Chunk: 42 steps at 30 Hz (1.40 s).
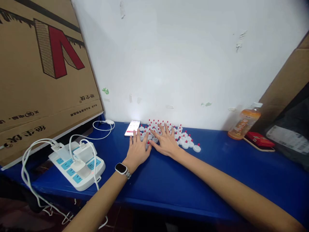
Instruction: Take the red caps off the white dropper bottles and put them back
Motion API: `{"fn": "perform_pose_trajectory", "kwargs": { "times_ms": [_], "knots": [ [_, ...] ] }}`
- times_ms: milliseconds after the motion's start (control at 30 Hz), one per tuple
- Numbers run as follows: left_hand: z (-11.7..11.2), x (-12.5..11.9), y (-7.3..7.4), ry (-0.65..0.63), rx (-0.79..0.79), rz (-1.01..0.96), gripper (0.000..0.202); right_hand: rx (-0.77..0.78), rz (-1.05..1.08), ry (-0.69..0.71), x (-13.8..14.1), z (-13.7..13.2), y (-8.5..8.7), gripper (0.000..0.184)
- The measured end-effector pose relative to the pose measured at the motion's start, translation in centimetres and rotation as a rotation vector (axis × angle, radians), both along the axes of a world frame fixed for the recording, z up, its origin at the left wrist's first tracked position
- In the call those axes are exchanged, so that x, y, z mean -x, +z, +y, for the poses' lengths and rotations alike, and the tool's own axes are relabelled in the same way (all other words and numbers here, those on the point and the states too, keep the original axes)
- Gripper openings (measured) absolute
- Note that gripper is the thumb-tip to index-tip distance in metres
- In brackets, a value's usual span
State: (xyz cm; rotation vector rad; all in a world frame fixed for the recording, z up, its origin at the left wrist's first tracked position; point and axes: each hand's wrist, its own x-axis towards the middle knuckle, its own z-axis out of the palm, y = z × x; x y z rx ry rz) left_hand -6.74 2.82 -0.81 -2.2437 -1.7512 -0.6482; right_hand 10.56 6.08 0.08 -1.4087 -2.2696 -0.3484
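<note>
Resting flat, fingers spread, left hand (138,149) and right hand (166,142) lie open, gripping nothing, on a cluster of red-tipped white caps (187,142) at the back edge of the blue surface (217,169). Phone (132,128) just beside caps. Power strip (77,166) near front-left corner; orange bottle (243,125) back right.

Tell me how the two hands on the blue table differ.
The left hand has a watch at its wrist; the right hand has a bare wrist. The left hand's fingers lie close together, the right hand's are spread wide. Both lie palm down, open, on the white red-tipped caps.
</note>
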Motion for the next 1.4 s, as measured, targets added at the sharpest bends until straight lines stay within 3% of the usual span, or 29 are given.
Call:
{"fn": "perform_pose_trajectory", "kwargs": {
  "times_ms": [367,567,667,800,933,1200,1400],
  "knots": [
    [4.7,-2.3,-0.2,-0.047,-0.054,0.026,0.054,-0.011,-0.027,-0.06,-0.8,3.4,-0.1,0.052],
    [5.8,-2.5,-0.5,-0.113,-0.047,-0.007,0.054,-0.042,-0.024,-0.039,-1.2,3.7,0.1,0.05],
    [5.4,-2.2,-0.5,-0.125,-0.054,-0.026,0.054,-0.057,-0.013,-0.021,-1.2,3.2,0.1,0.05],
    [3.8,-1.3,-0.4,-0.027,-0.094,-0.046,0.059,-0.071,0.034,0.003,-1.0,1.8,0.3,0.054],
    [2.1,0.0,-0.6,0.025,-0.031,-0.07,0.063,-0.065,0.036,0.099,-0.3,0.2,0.4,0.055],
    [1.0,0.8,-1.7,-0.055,0.063,-0.155,0.068,-0.025,0.0,0.181,1.7,-0.4,0.2,0.052],
    [0.4,1.3,-1.4,-0.099,0.077,-0.207,0.073,-0.004,-0.036,0.193,1.4,-0.3,0.0,0.049]
  ]
}}
